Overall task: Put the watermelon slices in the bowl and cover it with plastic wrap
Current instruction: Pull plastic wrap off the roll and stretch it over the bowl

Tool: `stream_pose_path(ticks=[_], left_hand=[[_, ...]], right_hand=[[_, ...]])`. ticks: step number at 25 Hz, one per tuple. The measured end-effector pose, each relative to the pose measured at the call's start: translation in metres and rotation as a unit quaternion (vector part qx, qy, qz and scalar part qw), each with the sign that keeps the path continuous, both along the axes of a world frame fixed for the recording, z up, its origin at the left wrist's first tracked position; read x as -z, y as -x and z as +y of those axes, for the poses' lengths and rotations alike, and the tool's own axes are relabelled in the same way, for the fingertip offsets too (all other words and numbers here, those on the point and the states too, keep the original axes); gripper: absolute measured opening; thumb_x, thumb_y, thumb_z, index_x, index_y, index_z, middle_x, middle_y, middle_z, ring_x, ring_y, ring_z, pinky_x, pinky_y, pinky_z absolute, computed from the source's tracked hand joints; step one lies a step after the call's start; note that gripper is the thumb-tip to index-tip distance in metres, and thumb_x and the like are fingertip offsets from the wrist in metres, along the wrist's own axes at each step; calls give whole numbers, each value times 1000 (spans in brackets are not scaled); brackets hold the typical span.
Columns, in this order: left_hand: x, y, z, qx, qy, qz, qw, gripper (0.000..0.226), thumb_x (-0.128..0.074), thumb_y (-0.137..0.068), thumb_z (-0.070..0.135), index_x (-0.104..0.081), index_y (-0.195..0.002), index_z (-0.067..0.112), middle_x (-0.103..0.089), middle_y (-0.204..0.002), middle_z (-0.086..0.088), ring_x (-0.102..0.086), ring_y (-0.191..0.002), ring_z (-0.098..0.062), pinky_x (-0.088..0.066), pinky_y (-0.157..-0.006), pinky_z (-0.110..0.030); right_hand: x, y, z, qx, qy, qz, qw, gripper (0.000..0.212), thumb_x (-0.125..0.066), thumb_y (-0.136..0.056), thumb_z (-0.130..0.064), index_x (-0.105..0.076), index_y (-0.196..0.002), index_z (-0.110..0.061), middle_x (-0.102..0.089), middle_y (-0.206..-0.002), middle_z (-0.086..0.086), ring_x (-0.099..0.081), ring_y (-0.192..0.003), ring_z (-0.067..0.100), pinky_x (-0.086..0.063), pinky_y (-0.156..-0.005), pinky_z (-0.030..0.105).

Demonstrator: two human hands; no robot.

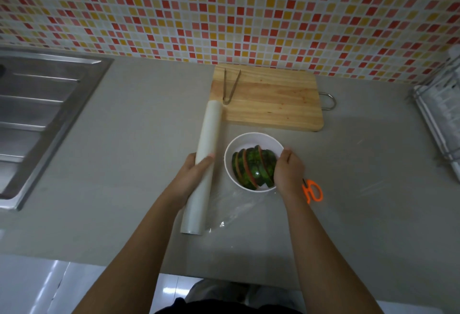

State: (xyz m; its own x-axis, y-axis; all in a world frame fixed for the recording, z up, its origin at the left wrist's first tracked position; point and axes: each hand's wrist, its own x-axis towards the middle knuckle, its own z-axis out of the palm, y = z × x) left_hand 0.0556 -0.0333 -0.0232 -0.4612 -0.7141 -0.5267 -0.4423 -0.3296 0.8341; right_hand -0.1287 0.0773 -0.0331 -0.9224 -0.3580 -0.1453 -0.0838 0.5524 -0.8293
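Note:
A white bowl (245, 140) stands on the grey counter and holds several watermelon slices (254, 168), green rinds up. A long white roll of plastic wrap (207, 137) lies just left of the bowl. My left hand (193, 176) grips the roll near its middle. A clear sheet of wrap (239, 210) trails from the roll across the counter in front of the bowl. My right hand (288, 171) is closed at the bowl's right rim, pinching the sheet's edge as far as I can tell.
A wooden cutting board (273, 99) with metal tongs (231, 87) on it lies behind the bowl. Orange-handled scissors (313, 190) lie right of my right hand. A steel sink (37, 114) is at the left, a dish rack (440, 114) at the far right.

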Motion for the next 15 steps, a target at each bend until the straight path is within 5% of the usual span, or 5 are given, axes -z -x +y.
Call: stream_pose_path(ticks=[3,10,13,15], left_hand=[[-1,-9,4,9,-29,6,1000,57,-70,-59,32,-48,-109,15,-61,-100,-12,-63,-77,-21,-49,-57,-31],[5,-20,24,-22,14,51,998,50,-67,-83,38,-40,-124,27,-59,-106,4,-63,-88,-13,-50,-65,-27],[5,-26,29,-26,-42,32,998,52,-70,-63,30,-51,-108,11,-62,-95,-9,-62,-71,-18,-49,-55,-28],[7,-33,28,-12,-24,17,999,38,-70,-69,33,-59,-99,14,-65,-91,-10,-62,-71,-19,-51,-62,-31]], right_hand=[[0,-1,-1,3,-4,12,1000,46,-24,-100,-24,-58,-102,7,-61,-109,28,-56,-103,40,-37,-78,33],[-2,-4,-1,13,-6,26,1000,47,-24,-100,-24,-59,-105,8,-62,-109,29,-56,-103,40,-34,-74,30],[-3,-4,-2,12,-15,29,999,48,-23,-100,-24,-59,-108,8,-62,-111,29,-56,-105,41,-40,-80,35],[-4,-5,-2,15,-16,32,999,48,-23,-100,-23,-59,-104,9,-61,-110,31,-56,-103,42,-38,-78,34]])
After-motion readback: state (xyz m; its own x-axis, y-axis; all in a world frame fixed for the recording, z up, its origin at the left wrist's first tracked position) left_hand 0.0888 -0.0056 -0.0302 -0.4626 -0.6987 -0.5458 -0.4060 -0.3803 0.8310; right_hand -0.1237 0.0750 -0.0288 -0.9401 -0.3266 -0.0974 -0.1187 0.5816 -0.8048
